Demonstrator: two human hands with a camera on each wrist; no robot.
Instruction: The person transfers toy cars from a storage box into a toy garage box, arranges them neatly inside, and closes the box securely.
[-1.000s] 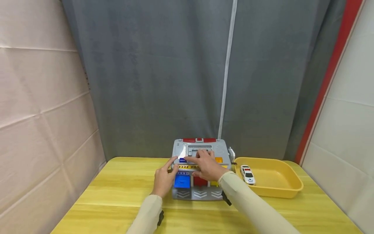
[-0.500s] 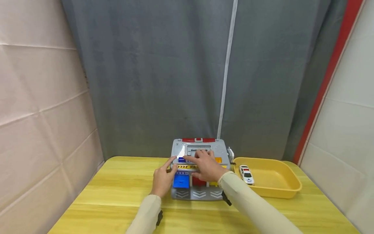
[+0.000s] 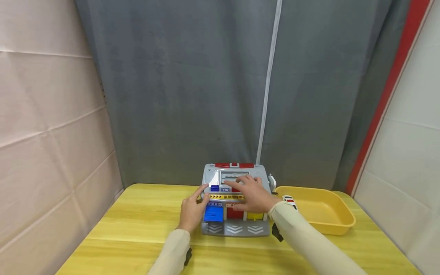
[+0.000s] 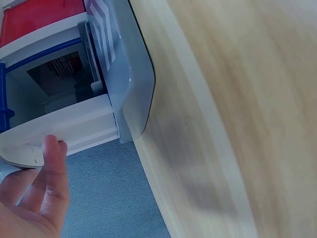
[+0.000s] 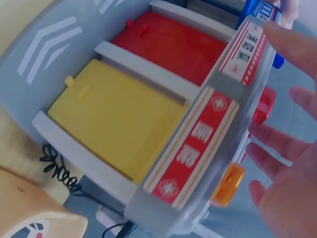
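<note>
A grey toy garage (image 3: 230, 197) stands on the table. Its blue door (image 3: 213, 214) is swung outward, and the compartment (image 4: 54, 74) behind it shows in the left wrist view. The red door (image 5: 171, 47) and yellow door (image 5: 116, 119) lie closed. My left hand (image 3: 193, 211) rests at the garage's left side, with fairly straight fingers against the white wall. My right hand (image 3: 254, 194) hovers over the top front edge with spread fingers near the red button (image 5: 264, 104). The blue button (image 3: 214, 188) is uncovered. An orange button (image 5: 228, 183) is hidden in the head view.
A yellow tray (image 3: 338, 206) stands right of the garage, holding a white toy police car (image 3: 289, 199) partly hidden by my right sleeve. A coiled black cord (image 5: 59, 171) hangs at the garage's right side. A grey curtain (image 3: 178, 95) hangs behind the table.
My right hand has moved right, away from the blue button towards the red one. It now covers the orange button. My left hand and the garage have stayed put.
</note>
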